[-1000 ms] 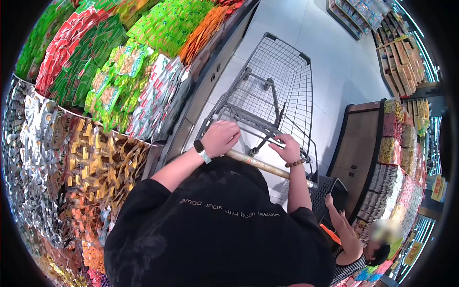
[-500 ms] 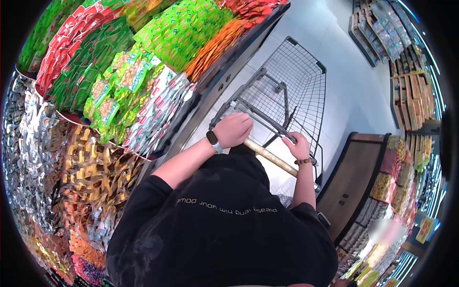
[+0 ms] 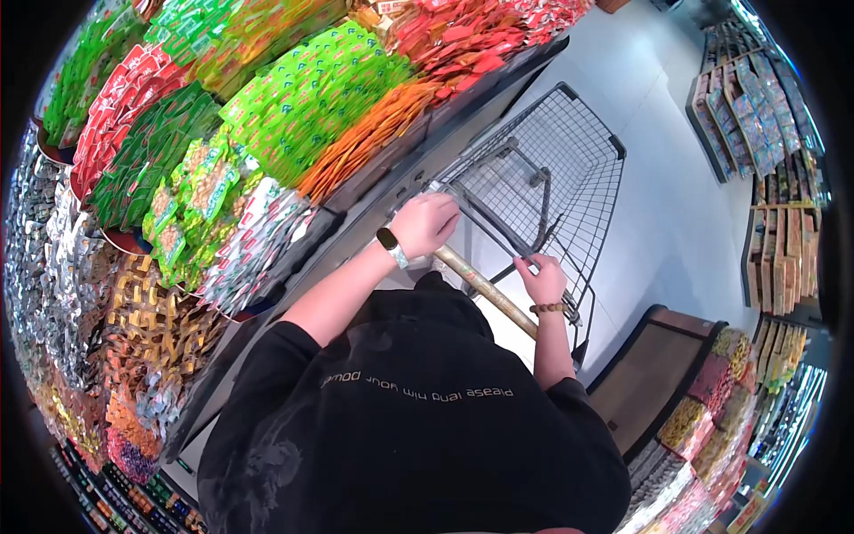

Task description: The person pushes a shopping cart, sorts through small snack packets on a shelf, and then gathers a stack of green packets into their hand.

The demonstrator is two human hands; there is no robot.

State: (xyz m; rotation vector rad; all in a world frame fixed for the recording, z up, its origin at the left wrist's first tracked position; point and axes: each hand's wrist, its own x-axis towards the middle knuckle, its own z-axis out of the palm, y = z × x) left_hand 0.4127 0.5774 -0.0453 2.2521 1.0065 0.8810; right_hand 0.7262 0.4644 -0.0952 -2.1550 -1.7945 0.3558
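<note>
A grey wire shopping cart [image 3: 569, 151] stands in front of me, its basket showing only wire mesh and frame bars. A tan, patterned handle bar [image 3: 487, 289] crosses its near side. My left hand [image 3: 425, 224], with a watch on the wrist, is closed over the left end of the cart's near frame, by the handle. On the other side, my right hand [image 3: 544, 280], wearing a bead bracelet, has its fingers curled at the right end of the dark near bar. The undersides of both hands are hidden.
Sloping bins of bagged snacks [image 3: 307, 107] line the left side, close to the cart. A brown-panelled display stand [image 3: 654, 378] with packaged goods is at the lower right. Further off on the right are stocked shelves [image 3: 743, 111]. Pale floor [image 3: 663, 205] runs ahead.
The snack bins and the right-hand stand have slid down in view, as the cart and I advance along the aisle. Both hands stay at the cart.
</note>
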